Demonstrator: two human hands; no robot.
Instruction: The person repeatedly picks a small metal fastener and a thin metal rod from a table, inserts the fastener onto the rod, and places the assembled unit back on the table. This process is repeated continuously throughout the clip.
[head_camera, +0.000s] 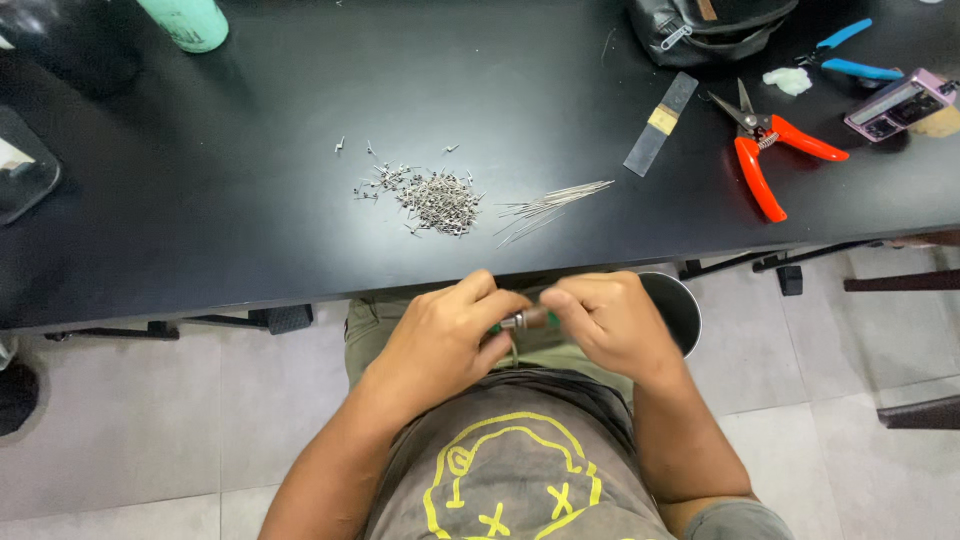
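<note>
Both hands held below desk edge, left hand (440, 335) and right hand (605, 320) each in closed grip on small metal-tipped, green-handled tool (525, 320) between them, black desk (250, 200) beyond carrying heap of small bent metal pins (435, 200), bundle of straight thin wires (550, 205), orange-handled snips (770, 150).

I see a small metal-tipped tool (524, 320) with a green handle, lying roughly level, pinched between both hands above my lap, just below the table edge.

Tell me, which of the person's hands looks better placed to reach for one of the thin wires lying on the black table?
Probably the right hand: the straight wires lie almost directly ahead of it. The left hand sits further over, nearer the pile of small bent pieces. Both hands grip a small tool.
</note>
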